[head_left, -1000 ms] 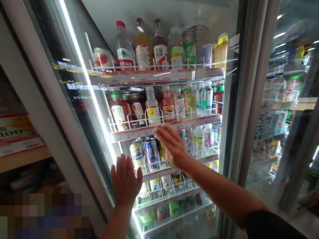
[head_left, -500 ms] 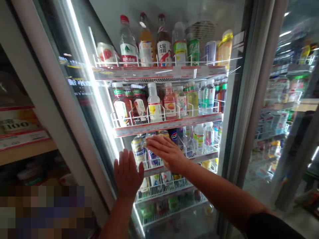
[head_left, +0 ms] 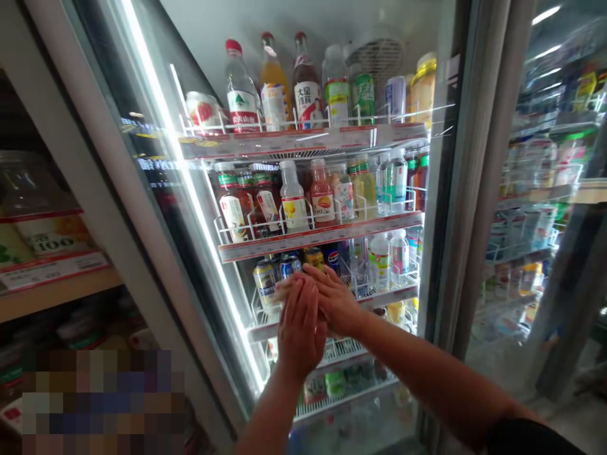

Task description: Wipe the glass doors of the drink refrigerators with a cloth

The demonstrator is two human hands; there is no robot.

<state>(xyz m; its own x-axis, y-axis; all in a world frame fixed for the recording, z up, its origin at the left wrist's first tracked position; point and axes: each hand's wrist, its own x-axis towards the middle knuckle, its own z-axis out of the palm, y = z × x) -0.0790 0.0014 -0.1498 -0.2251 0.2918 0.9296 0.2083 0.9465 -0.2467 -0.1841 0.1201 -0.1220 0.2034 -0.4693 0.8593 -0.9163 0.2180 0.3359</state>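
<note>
Left hand and right hand overlap, fingers outstretched, in my remote view, pale can at ten o'clock

Left hand raised, back toward the wearer, fingers extended and close together, tips upward. Right hand met it at an angle, fingers straight, pointing leftward and passing behind the left's; some tips showed beyond, blurred. Palm contact could not be made out. Left forearm rose steeply from below; right forearm slanted in from lower right, bare, wrist nearly straight.
</note>
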